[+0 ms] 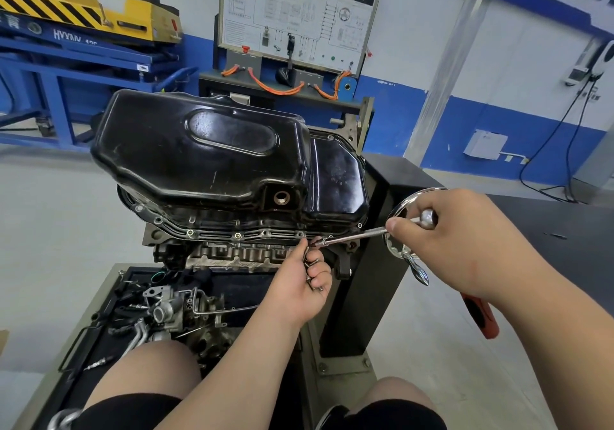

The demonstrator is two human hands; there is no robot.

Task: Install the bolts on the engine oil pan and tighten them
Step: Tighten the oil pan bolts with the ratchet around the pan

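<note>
our two hands meet at the right end of the near flange [212, 235] of the black oil pan [206, 150], which sits upturned on the engine [232, 255] on its stand [377, 197]. reading that flange from the left, we see bolt heads [190, 232] already seated in several holes, though we cannot tell how tight they are. next comes our left hand [299, 285]: its lower fingers [320, 276] are curled round a few spare bolts [310, 268], while thumb and forefinger reach up to the flange and steady the socket [317, 241] where it meets the rim. whether a bolt sits in that socket is hidden by the hand. from there the extension bar [355, 236] runs rightward into our right hand [455, 240], which is wrapped round the head of the ratchet [428, 218], thumb laid along the bar; a red handle [481, 316], which we take for the ratchet's, sticks out below the wrist. behind that hand is the stand's chrome handwheel [419, 271]

we judge the step in hand to be running down a bolt near the pan's right corner, with installing only partly done, since several bolts lie in the palm. the next move calls for keeping the bar square to the flange so the thread starts cleanly, then feeding a spare bolt to the next open hole
</note>
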